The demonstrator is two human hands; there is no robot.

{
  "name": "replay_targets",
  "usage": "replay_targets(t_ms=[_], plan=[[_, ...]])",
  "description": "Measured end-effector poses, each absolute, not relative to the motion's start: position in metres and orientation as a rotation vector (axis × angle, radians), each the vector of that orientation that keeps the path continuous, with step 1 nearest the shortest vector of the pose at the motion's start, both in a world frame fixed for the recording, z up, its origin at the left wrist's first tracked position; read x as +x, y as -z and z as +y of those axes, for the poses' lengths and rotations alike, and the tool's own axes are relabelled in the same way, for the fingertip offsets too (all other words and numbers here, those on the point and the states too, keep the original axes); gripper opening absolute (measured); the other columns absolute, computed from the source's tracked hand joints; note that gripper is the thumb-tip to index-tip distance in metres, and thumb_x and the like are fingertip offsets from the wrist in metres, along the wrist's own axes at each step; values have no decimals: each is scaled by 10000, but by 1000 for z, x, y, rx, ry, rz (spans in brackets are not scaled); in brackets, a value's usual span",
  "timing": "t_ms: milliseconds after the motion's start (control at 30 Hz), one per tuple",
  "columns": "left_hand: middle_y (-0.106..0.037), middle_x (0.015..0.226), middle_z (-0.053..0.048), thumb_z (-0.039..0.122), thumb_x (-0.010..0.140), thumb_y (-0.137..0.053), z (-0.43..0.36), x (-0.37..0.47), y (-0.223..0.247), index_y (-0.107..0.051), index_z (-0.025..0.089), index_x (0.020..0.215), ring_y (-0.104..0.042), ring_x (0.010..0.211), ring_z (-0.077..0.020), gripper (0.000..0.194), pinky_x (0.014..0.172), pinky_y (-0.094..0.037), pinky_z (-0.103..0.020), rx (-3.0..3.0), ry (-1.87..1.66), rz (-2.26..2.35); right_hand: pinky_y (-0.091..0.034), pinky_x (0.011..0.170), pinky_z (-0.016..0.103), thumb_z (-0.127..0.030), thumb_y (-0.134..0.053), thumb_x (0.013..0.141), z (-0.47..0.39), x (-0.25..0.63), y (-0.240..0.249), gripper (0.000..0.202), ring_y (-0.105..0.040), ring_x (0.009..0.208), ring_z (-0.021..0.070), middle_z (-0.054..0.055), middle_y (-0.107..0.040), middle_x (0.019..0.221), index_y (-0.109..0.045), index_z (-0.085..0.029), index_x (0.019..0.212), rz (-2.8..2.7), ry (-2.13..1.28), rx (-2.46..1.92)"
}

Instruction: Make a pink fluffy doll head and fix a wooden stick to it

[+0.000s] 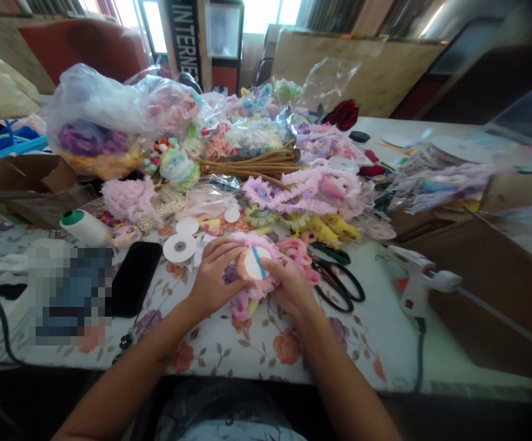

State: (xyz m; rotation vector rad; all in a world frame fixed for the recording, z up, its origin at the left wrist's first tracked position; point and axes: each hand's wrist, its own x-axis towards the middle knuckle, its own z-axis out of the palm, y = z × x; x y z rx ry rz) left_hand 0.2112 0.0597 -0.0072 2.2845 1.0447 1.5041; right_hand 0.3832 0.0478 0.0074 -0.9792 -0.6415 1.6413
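"While both hands are over the flowered cloth [220, 355], how open is the left one?"

"Your left hand [215, 275] is partly open, in a curved shape. Its fingers reach to the upper left edge of the round piece [255, 262], and its thumb comes to the lower left edge, so you hold this side between them."

"And the right one?"

"Your right hand [292, 283] is more narrow. You press its thumb on the white face, near the blue strip [260, 260] which crosses it, and the other fingers are bent at the right side. How far they go under, I cannot tell, because they are mostly hidden."

"Where exactly is the round piece?"

"It is between your two hands, in front of you, with its white face turned up and pink frill around it. If it touches the cloth, I cannot tell."

"What is lying near?"

"To the right you have pink loops [297, 252], and just beside them the black-handled scissors [339, 285]; farther right is the glue gun [415, 278]. To the left of your hands are the white roll [180, 249] and then the black phone [136, 278]."
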Motion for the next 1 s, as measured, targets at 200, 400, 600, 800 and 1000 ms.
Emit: replay_targets(t_ms=[200, 400, 600, 800, 1000], plan=[[-700, 1113, -126, 477, 769, -735, 59, 213, 8, -658, 182, 1181, -582, 1112, -285, 512, 996, -466, -469, 2290, -1498, 1068, -515, 683, 282, -289, -862, 604, 47, 381, -8, 256, -663, 702, 172, 30, -746, 789, -730, -164, 783, -663, -1630, -970], [-674, 1195, -113, 447, 799, -717, 60, 210, 8, -613, 223, 1261, -553, 1194, -281, 524, 1040, -439, -490, 2224, -1556, 1090, -521, 664, 280, -301, -833, 662, 47, 378, -9, 322, -656, 693, 166, 6, -734, 803, -709, -198, 940, -674, -1536, -926], [-673, 1108, -97, 291, 877, -652, 59, 208, 9, -681, 220, 1138, -621, 1068, -222, 272, 955, -503, -418, 2035, -1520, 1130, -498, 591, 250, -303, -840, 657, 44, 378, -6, 313, -616, 606, 132, -30, -700, 726, -687, -223, 918, -805, -1357, -1078], [-652, 1147, -105, 294, 851, -681, 59, 210, 11, -680, 216, 1158, -621, 1097, -224, 316, 976, -508, -412, 1976, -1434, 1053, -523, 657, 286, -315, -841, 655, 44, 376, -1, 357, -659, 693, 171, -1, -729, 819, -690, -221, 965, -795, -1417, -1047], [-601, 1279, -113, 405, 723, -795, 65, 205, 13, -607, 263, 1290, -566, 1220, -276, 614, 1055, -462, -467, 2013, -1269, 977, -525, 666, 278, -329, -836, 665, 45, 379, 0, 311, -675, 744, 181, 16, -744, 865, -704, -204, 917, -752, -1397, -1055]])
